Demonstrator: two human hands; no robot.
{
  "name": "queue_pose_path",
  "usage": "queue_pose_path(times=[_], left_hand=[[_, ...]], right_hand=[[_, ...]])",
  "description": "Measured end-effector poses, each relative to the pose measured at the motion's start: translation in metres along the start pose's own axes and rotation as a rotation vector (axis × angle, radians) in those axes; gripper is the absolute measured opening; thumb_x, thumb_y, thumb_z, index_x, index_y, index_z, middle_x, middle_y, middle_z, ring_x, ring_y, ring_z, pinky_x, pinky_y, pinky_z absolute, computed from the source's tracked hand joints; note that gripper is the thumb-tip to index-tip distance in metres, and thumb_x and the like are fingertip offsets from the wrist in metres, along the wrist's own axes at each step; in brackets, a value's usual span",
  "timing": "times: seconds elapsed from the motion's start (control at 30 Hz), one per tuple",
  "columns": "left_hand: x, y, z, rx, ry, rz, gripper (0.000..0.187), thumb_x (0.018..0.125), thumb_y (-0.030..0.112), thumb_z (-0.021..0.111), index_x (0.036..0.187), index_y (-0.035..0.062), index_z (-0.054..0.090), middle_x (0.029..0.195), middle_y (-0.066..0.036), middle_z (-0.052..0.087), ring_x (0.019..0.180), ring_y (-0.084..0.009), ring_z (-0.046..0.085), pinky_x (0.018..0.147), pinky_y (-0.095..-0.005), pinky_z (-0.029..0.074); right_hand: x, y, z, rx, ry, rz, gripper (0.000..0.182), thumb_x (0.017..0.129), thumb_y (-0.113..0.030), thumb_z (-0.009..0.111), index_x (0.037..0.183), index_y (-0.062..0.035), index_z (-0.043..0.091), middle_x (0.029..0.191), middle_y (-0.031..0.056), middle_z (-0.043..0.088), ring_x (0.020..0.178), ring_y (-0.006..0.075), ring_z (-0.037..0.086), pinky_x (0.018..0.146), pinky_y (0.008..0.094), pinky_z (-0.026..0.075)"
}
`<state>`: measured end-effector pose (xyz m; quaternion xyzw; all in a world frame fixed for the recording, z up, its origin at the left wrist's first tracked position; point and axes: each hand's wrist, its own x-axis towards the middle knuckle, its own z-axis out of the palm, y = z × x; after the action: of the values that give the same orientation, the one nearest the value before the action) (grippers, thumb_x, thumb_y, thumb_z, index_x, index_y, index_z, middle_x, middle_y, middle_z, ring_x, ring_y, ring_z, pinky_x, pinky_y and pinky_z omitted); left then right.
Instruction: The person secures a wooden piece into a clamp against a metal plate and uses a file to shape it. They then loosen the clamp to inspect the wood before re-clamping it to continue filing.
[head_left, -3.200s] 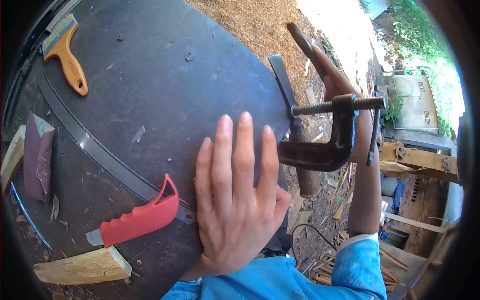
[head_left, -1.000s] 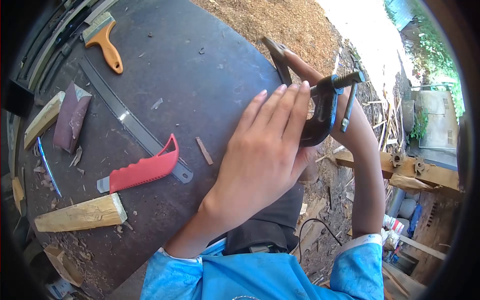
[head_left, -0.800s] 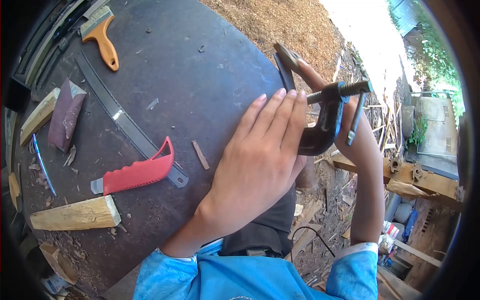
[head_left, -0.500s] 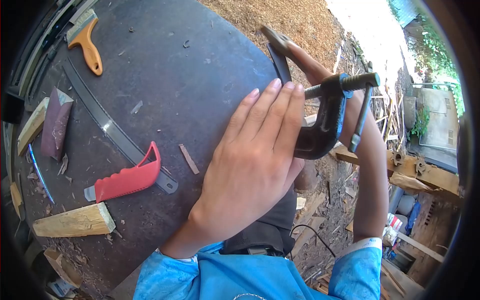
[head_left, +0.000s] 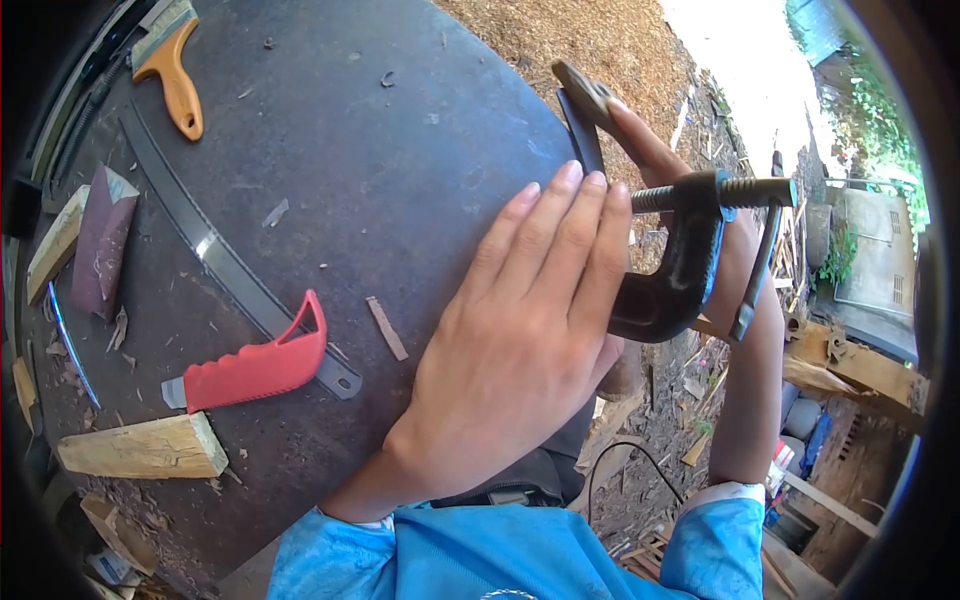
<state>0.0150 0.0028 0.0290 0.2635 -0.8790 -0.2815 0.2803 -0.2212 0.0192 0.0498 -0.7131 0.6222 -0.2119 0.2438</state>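
My left hand [head_left: 520,300] lies flat at the right edge of the dark tabletop, fingers stretched out and close together, its thumb mostly hidden underneath. Its fingertips are beside a black C-clamp [head_left: 685,270] that is fixed at this edge, its threaded screw and bar handle pointing right. Beyond the clamp is my right hand [head_left: 660,155], partly hidden by it. At that hand's fingertips is a brown, flattish piece [head_left: 588,92], against a thin dark strip [head_left: 580,135] that sticks out by the table edge. What the left palm covers cannot be seen.
On the tabletop [head_left: 330,170] lie a red-handled knife [head_left: 260,372], a curved dark metal strip [head_left: 190,220], an orange-handled brush [head_left: 180,85], maroon sandpaper [head_left: 103,235], a blue pen [head_left: 72,345] and a wood block [head_left: 145,447]. Wood shavings [head_left: 610,35] cover the ground beyond.
The view has shifted, so the clamp, both hands and the table edge appear farther right and slightly lower. Both hands keep nearly the same places about the clamp.
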Motion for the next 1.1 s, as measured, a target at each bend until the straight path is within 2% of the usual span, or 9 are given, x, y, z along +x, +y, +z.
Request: queue_pose_path(times=[0.17, 0.33, 0.37, 0.5, 0.63, 0.7, 0.83, 0.93, 1.1], left_hand=[[0.002, 0.001, 0.002, 0.012, 0.001, -0.004, 0.084, 0.082, 0.025, 0.08, 0.151, -0.0108, 0.046, 0.148, -0.027, 0.055, 0.147, -0.038, 0.048, 0.127, -0.0479, 0.035], [0.0, 0.0, 0.005, 0.015, 0.026, -0.008, 0.081, 0.083, 0.024, 0.08, 0.149, -0.0104, 0.048, 0.147, -0.027, 0.055, 0.146, -0.039, 0.048, 0.126, -0.0491, 0.036], [0.001, 0.0, 0.006, 0.022, 0.029, -0.001, 0.08, 0.083, 0.024, 0.08, 0.149, -0.0102, 0.049, 0.146, -0.027, 0.055, 0.146, -0.0394, 0.048, 0.126, -0.0493, 0.036], [-0.001, 0.003, 0.005, 0.016, 0.027, -0.028, 0.07, 0.091, 0.021, 0.071, 0.153, -0.0021, 0.047, 0.151, -0.022, 0.052, 0.147, -0.0412, 0.046, 0.124, -0.0555, 0.036], [-0.002, 0.002, 0.002, 0.044, 0.024, -0.02, 0.072, 0.089, 0.024, 0.074, 0.15, -0.0048, 0.049, 0.15, -0.025, 0.052, 0.148, -0.0413, 0.045, 0.126, -0.0537, 0.035], [0.0, 0.0, 0.002, 0.067, 0.028, -0.004, 0.075, 0.084, 0.025, 0.076, 0.145, -0.0104, 0.051, 0.147, -0.028, 0.053, 0.148, -0.04, 0.045, 0.128, -0.0494, 0.033], [0.002, -0.002, 0.005, 0.087, 0.003, -0.01, 0.075, 0.089, 0.032, 0.072, 0.145, -0.0113, 0.05, 0.149, -0.028, 0.052, 0.149, -0.0393, 0.044, 0.129, -0.0489, 0.032], [0.0, -0.001, 0.003, 0.089, -0.015, 0.006, 0.074, 0.089, 0.033, 0.071, 0.146, -0.0111, 0.051, 0.148, -0.028, 0.052, 0.15, -0.0394, 0.044, 0.129, -0.0488, 0.032], [0.005, -0.002, 0.004, 0.1, -0.004, -0.012, 0.075, 0.088, 0.034, 0.07, 0.146, -0.0102, 0.051, 0.149, -0.028, 0.053, 0.151, -0.0396, 0.043, 0.131, -0.0488, 0.028]], right_hand=[[0.01, -0.021, -0.003, 0.003, -0.085, 0.223, 0.061, 0.104, -0.011, 0.06, 0.162, -0.0015, 0.043, 0.164, 0.0192, 0.048, 0.152, 0.0261, 0.047, 0.124, 0.0403, 0.04], [-0.031, 0.002, -0.001, -0.153, 0.084, -0.08, 0.071, 0.094, 0.0, 0.068, 0.16, -0.0184, 0.051, 0.101, 0.0138, 0.078, 0.091, 0.0286, 0.076, 0.085, 0.0427, 0.06], [-0.019, 0.01, 0.006, -0.099, 0.107, -0.069, 0.07, 0.094, 0.0, 0.069, 0.159, -0.0178, 0.052, 0.101, 0.0139, 0.077, 0.091, 0.0286, 0.076, 0.084, 0.0427, 0.06], [0.018, 0.003, -0.003, 0.142, -0.108, 0.137, 0.07, 0.1, -0.007, 0.062, 0.165, -0.003, 0.036, 0.167, 0.0203, 0.042, 0.157, 0.0241, 0.037, 0.132, 0.0394, 0.027], [0.0, 0.001, 0.005, -0.008, 0.013, 0.044, 0.069, 0.097, -0.002, 0.065, 0.162, -0.0136, 0.047, 0.125, 0.0184, 0.068, 0.114, 0.0299, 0.066, 0.098, 0.0433, 0.05], [-0.008, -0.019, -0.002, -0.051, 0.036, 0.107, 0.065, 0.098, 0.0, 0.063, 0.16, -0.0151, 0.051, 0.122, 0.019, 0.074, 0.108, 0.033, 0.074, 0.092, 0.0454, 0.058], [-0.006, -0.016, -0.004, 0.089, 0.035, 0.133, 0.063, 0.101, 0.002, 0.057, 0.161, -0.0117, 0.048, 0.152, 0.0208, 0.061, 0.136, 0.0311, 0.064, 0.11, 0.0438, 0.053], [0.011, -0.003, 0.005, 0.323, 0.02, 0.115, 0.055, 0.107, -0.009, 0.054, 0.161, -0.0046, 0.045, 0.16, 0.0187, 0.052, 0.147, 0.0263, 0.051, 0.124, 0.0408, 0.038], [0.011, -0.008, 0.004, 0.107, 0.008, 0.102, 0.051, 0.112, -0.013, 0.05, 0.162, -0.0061, 0.045, 0.16, 0.0173, 0.053, 0.145, 0.0267, 0.053, 0.124, 0.0409, 0.04]])
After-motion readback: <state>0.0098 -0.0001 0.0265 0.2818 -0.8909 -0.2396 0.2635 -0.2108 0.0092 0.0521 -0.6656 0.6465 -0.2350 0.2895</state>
